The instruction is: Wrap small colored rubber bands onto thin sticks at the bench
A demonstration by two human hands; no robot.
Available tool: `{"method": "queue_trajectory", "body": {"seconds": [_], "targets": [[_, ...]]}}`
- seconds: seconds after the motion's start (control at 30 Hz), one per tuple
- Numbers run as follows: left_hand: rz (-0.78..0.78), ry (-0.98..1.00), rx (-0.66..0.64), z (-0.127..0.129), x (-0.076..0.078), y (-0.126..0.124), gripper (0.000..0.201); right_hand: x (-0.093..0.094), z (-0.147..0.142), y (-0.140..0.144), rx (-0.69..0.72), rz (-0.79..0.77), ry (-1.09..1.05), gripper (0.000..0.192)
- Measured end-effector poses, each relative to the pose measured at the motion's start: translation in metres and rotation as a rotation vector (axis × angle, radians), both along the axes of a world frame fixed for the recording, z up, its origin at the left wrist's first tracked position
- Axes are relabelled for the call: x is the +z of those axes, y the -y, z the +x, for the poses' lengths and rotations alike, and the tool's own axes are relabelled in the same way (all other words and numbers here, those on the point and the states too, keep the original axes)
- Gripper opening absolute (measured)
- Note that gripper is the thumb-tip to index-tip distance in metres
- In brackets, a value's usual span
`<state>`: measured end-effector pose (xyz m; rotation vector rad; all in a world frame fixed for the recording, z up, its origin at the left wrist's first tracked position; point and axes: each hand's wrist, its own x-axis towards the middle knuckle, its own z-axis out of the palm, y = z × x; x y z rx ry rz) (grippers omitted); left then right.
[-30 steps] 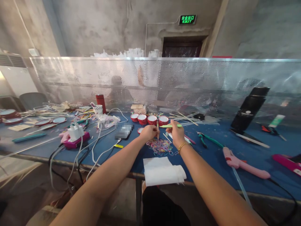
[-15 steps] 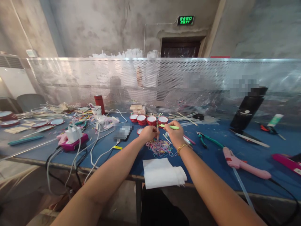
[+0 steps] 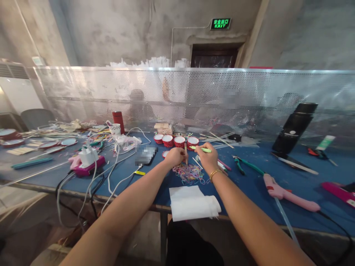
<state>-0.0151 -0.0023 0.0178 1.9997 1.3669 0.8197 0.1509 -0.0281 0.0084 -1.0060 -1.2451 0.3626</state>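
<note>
My left hand [image 3: 174,157] pinches a flat wooden craft stick [image 3: 186,152], held upright. A light green marker pen [image 3: 204,149] is gripped in my right hand [image 3: 208,159], its tip pointing left at the stick. I cannot make out whether the tip touches the wood. Below both hands lies a heap of small coloured loops [image 3: 190,173], like rubber bands. Just behind them stands a row of stacked red round pieces with white tops [image 3: 179,140]. Several more pens [image 3: 224,165] lie partly hidden beside my right wrist.
A folded white cloth [image 3: 194,205] lies at the front edge. To the right are green-handled pliers [image 3: 249,164], a pink glue gun [image 3: 288,195] and a black bottle [image 3: 295,127]. Leftward sit a phone [image 3: 146,156], white cables and a magenta power strip [image 3: 88,167]. A perforated screen [image 3: 111,88] closes the back.
The whole view has shifted very slightly. Both hands keep their hold on the stick and the marker pen, with hardly any visible movement.
</note>
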Motion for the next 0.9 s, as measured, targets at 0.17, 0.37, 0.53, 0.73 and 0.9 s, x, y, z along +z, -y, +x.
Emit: {"method": "queue_trajectory", "body": {"seconds": [0.17, 0.37, 0.53, 0.73, 0.9], "targets": [[-0.018, 0.046, -0.012, 0.000, -0.002, -0.002, 0.006, -0.002, -0.003, 0.000, 0.119, -0.010, 0.009, 0.026], [-0.018, 0.068, -0.018, 0.000, 0.000, -0.001, 0.006, -0.001, -0.001, -0.002, 0.036, -0.007, -0.009, 0.027], [-0.025, 0.084, -0.011, 0.001, 0.002, 0.002, 0.007, -0.002, -0.003, -0.001, 0.114, -0.014, -0.016, 0.027], [-0.015, 0.064, 0.009, 0.001, -0.001, -0.004, 0.005, -0.003, -0.001, -0.004, 0.081, -0.028, -0.037, 0.026], [-0.040, 0.128, -0.018, 0.001, -0.007, -0.011, 0.004, -0.003, -0.003, -0.006, 0.115, -0.023, -0.077, 0.027]]}}
